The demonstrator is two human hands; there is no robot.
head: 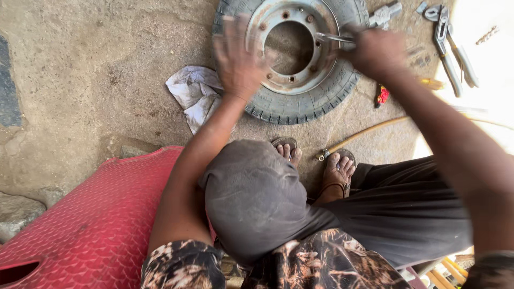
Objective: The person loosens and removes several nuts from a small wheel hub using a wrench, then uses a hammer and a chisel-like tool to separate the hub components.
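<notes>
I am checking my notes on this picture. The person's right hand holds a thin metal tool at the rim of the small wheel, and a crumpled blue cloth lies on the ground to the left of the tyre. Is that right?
Not quite: the cloth is white, not blue, as the head view shows. The rest stands: the right hand holds a thin metal tool at the rim of the small wheel, and the cloth lies on the ground left of the tyre.

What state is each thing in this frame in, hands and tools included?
Small black rubber tyre on grey metal rim: lying flat on the ground.
Left hand: open, blurred, over the rim's edge.
Right hand: closed on a thin metal tool pointing into the rim.
Crumpled white rag: on the ground beside the tyre.
Grey slip-joint pliers: lying unused.
Yellow hose: lying on the ground.
</notes>
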